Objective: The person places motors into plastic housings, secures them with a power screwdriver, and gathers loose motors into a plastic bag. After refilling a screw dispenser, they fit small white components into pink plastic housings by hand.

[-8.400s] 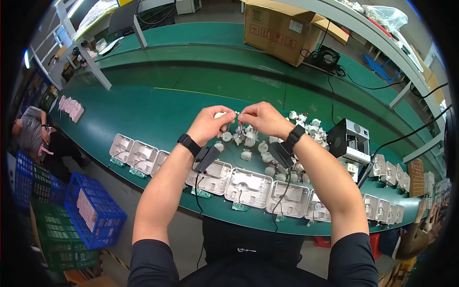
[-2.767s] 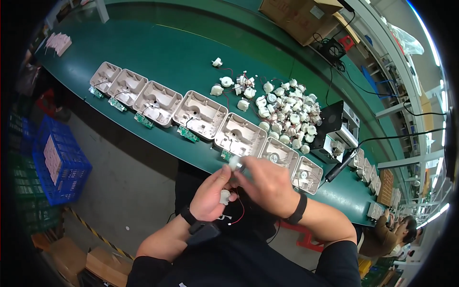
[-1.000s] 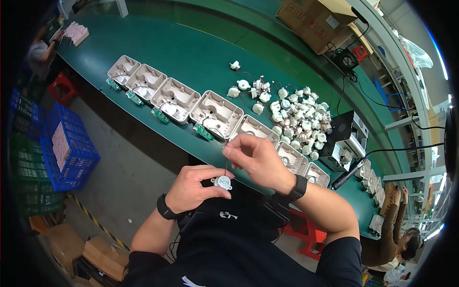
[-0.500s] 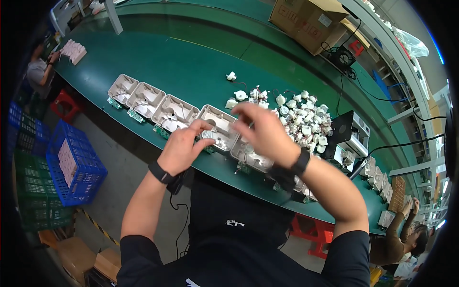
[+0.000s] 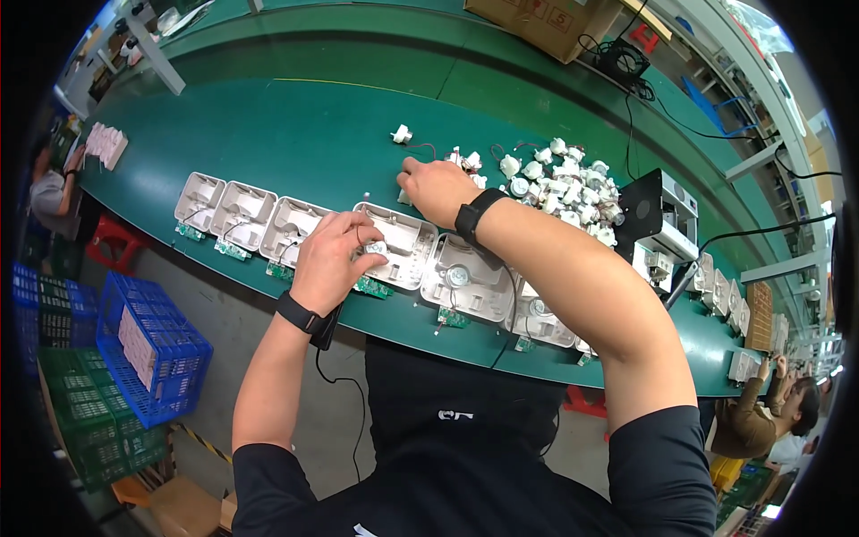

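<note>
My left hand [image 5: 331, 259] is closed on a small round white motor unit [image 5: 378, 250], over the left end of an off-white plastic housing [image 5: 407, 234]. Under that hand a green circuit board [image 5: 373, 287] sticks out at the housing's front edge. My right hand [image 5: 440, 191] reaches past the housing to the near left side of a pile of white motor units [image 5: 568, 188]. Its fingers curl down by a white unit [image 5: 405, 197] partly hidden beneath them; what they grip is not visible. A lone white unit [image 5: 402, 134] with a red wire lies beyond.
Similar housings [image 5: 244, 208] stand in a row along the green table [image 5: 340, 116], some with round units inside. Right of the pile is a black and silver device [image 5: 664, 219] with cables. Blue crates [image 5: 152, 349] stand on the floor at left. Co-workers [image 5: 761, 416] sit at both ends.
My right hand has moved left and away from me, from above the housings to the pile's edge. My left hand keeps the motor unit, now lower over the housing. The view has shifted.
</note>
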Available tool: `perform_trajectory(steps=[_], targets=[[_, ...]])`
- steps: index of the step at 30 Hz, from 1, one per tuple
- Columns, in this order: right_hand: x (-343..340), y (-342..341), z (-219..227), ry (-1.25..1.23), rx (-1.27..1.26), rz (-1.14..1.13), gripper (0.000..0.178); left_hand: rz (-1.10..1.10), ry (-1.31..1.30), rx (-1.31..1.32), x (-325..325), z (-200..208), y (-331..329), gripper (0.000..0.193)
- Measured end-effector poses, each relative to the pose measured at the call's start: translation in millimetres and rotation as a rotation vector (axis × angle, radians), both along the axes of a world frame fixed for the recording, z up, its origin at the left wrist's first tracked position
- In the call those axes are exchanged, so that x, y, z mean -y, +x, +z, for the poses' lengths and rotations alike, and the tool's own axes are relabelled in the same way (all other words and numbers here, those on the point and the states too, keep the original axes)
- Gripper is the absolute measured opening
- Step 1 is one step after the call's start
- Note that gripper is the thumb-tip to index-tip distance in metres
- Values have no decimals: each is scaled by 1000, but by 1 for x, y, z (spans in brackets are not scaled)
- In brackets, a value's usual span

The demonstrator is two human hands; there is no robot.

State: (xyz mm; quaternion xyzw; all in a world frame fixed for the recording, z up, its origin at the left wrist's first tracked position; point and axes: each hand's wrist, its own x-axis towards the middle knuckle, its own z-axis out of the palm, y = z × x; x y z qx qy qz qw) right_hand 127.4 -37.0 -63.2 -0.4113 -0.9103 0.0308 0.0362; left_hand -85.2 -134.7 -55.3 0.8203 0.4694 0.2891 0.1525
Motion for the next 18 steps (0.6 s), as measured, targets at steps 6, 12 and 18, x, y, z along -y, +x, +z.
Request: perform_trajectory(steps=[6,12,18], targets=[[7,10,22,-24,-204,-45,31,46,-22,-60,-3,1,2,31],[22,16,88,-243,-603,-161,38,95,-11,-17,6,20,-4,35],[46,-2,118,-242,-694,-41,39,147,-689,832,30,49,-33,28]])
